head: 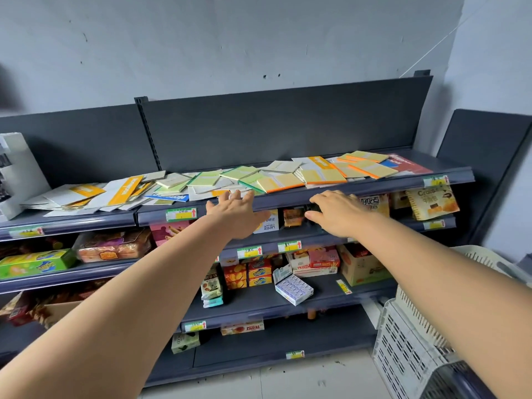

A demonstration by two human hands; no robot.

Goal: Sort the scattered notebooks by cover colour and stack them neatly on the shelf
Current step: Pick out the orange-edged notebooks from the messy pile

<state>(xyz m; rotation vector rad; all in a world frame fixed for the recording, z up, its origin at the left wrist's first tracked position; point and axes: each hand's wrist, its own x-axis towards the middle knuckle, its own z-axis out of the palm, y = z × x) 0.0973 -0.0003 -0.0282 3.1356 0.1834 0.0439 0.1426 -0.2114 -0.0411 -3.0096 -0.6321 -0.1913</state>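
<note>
Several notebooks lie scattered along the top shelf (316, 194) of a dark grey rack. White ones with orange bands (123, 190) sit at the left. Green-edged ones (241, 174) fill the middle. Yellow ones with orange spines (371, 169) lie at the right beside a red one (411, 165), and a blue one (169, 198) shows near the front. My left hand (239, 213) reaches up to the shelf's front edge with fingers spread and holds nothing. My right hand (336, 213) hovers just below that edge, fingers relaxed and empty.
Snack boxes and packets fill the lower shelves (259, 309). A white box (17, 171) stands at the top shelf's left end. White plastic crates (414, 341) stand on the floor at the right. Behind the notebooks rises the rack's grey back panel (273, 125).
</note>
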